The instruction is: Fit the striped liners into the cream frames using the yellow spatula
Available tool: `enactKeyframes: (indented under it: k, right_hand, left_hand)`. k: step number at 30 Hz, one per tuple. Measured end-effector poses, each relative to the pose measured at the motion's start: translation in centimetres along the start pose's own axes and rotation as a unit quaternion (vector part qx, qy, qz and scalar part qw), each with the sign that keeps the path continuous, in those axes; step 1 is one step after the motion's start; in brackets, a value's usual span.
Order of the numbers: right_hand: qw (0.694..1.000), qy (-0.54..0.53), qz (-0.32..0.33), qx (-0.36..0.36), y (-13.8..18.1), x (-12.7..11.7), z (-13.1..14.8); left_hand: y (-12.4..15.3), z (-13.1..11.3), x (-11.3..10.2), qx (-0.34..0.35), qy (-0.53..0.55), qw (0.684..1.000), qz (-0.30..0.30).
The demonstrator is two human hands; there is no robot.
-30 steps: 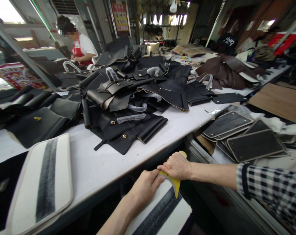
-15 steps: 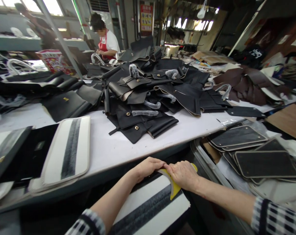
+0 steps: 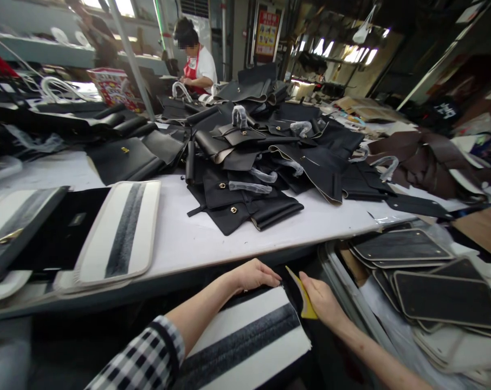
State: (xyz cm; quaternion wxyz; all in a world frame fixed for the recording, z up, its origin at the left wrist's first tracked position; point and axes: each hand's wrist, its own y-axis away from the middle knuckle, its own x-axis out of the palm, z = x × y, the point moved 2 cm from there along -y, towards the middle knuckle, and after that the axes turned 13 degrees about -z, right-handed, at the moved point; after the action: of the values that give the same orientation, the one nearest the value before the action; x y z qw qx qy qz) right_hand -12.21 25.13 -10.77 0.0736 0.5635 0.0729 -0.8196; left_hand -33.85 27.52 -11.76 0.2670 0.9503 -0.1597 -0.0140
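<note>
A white panel with a dark grey stripe (image 3: 251,338) lies in front of me below the table edge. My left hand (image 3: 253,274) rests on its far edge, fingers curled over it. My right hand (image 3: 321,300) holds a yellow scraper (image 3: 303,295) upright at the panel's far right corner, fingers closed on it.
A similar striped panel (image 3: 121,233) lies on the white table (image 3: 188,241) at left. Black leather bag pieces (image 3: 249,162) are heaped mid-table, brown ones (image 3: 428,162) at right. Dark flat panels (image 3: 424,281) stack at right. A person in a red apron (image 3: 196,62) works at the far end.
My right hand lifted off the panel and tipped the yellow scraper upright at the corner. The left hand stayed on the panel's edge. The view turned left.
</note>
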Motion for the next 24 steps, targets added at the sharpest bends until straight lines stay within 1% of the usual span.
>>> enactKeyframes:
  k: [3, 5, 7, 11, 14, 16, 18, 19, 20, 22, 24]
  right_hand:
    - [0.999, 0.038, -0.009, -0.004, -1.0, -0.1, 0.7]
    - [0.997, 0.075, -0.014, -0.017, -1.4, -0.3, 1.8]
    - [0.993, 0.114, -0.013, -0.037, -1.8, -0.3, 2.9]
    - [0.979, 0.174, -0.001, -0.102, -2.4, -0.1, 4.7]
    - [0.964, 0.197, 0.012, -0.176, -3.0, -0.2, 5.3]
    - [0.947, 0.2, 0.022, -0.25, -3.7, -0.4, 5.6]
    - [0.931, 0.182, 0.013, -0.317, -4.6, -0.4, 6.4]
    - [0.929, 0.163, -0.002, -0.331, -5.0, -0.3, 7.0]
    - [0.932, 0.141, -0.019, -0.333, -5.4, -0.1, 8.0]
    - [0.941, 0.102, -0.045, -0.318, -5.6, 0.5, 10.6]
    - [0.942, 0.083, -0.04, -0.322, -5.1, 1.6, 14.1]
  left_hand:
    - [0.6, -0.2, -0.2, 0.016, -0.011, 1.0, 0.016]
    - [1.0, -0.3, -0.3, 0.034, -0.024, 0.999, 0.025]
    - [1.1, -0.3, -0.4, 0.049, -0.047, 0.998, 0.02]
    - [1.3, -0.3, -0.4, 0.044, -0.117, 0.992, -0.027]
    - [2.2, -0.9, -1.1, 0.021, -0.171, 0.982, -0.073]
    - [3.5, -1.4, -2.7, 0.006, -0.187, 0.978, -0.096]
    - [5.7, -1.5, -5.5, -0.004, -0.176, 0.977, -0.123]
    - [7.2, -1.1, -7.3, -0.009, -0.161, 0.977, -0.141]
    - [8.9, -0.4, -9.1, -0.012, -0.141, 0.976, -0.164]
    - [12.8, 2.1, -12.4, -0.023, -0.088, 0.97, -0.223]
    - [16.6, 5.6, -14.3, -0.047, -0.028, 0.951, -0.304]
